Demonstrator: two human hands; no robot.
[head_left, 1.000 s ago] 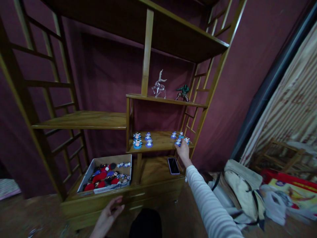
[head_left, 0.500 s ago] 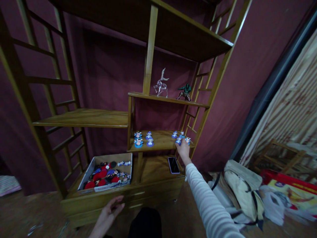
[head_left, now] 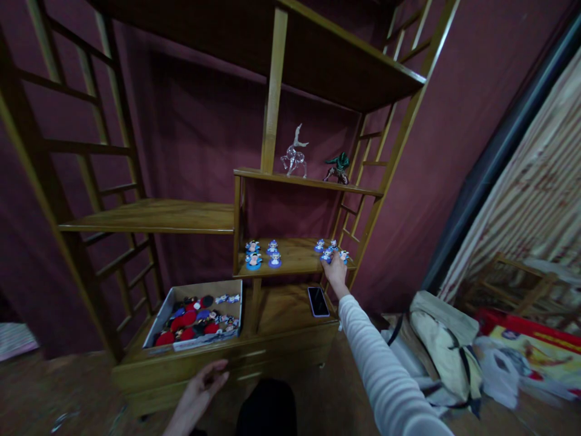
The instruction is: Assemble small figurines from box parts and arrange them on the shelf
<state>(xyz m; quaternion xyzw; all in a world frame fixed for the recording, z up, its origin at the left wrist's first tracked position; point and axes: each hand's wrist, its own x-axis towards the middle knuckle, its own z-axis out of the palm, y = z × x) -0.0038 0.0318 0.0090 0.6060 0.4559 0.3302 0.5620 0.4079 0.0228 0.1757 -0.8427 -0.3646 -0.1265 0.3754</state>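
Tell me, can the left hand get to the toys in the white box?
Probably yes. The left hand is near the front of the white box, which has no lid on, so nothing visible blocks the toys.

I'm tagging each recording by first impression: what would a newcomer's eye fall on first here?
Probably the clear deer ornament, above the picture's centre, and the dark green figure to its right. Just below them, the right hand is among small figurines at the right end of a wooden shelf. The open box of red and black toys, lower left of centre, would likely stand out too.
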